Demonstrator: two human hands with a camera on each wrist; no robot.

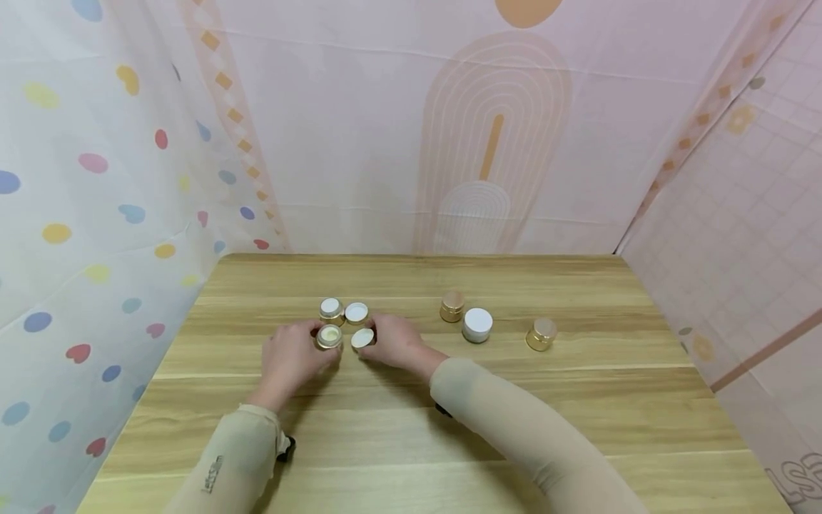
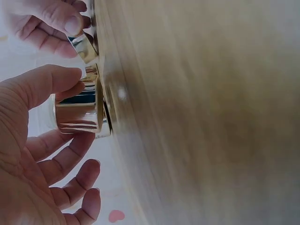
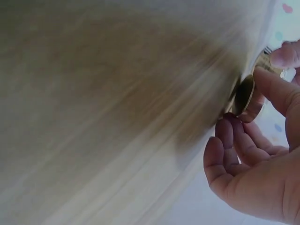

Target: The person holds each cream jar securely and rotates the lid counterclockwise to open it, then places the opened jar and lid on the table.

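My left hand (image 1: 287, 355) grips a small gold cosmetic jar (image 1: 330, 338) between thumb and fingers, its top uncovered and pale cream inside. In the left wrist view the shiny gold jar (image 2: 78, 116) is upright, close over the wooden table. Just to its right, my right hand (image 1: 399, 343) pinches a gold jar lid (image 1: 362, 338) by the edge, white inner side up and tilted. The right wrist view shows this lid (image 3: 244, 96) between thumb and fingertips, close to the tabletop. Behind them stand another gold jar (image 1: 332, 312) with a white top and an upturned lid (image 1: 356, 313).
Farther right on the wooden table (image 1: 411, 457) stand a closed gold jar (image 1: 452, 307), a white-lidded jar (image 1: 477, 325) and another closed gold jar (image 1: 541, 335). Patterned curtains (image 1: 359, 143) hang behind the table and at both sides.
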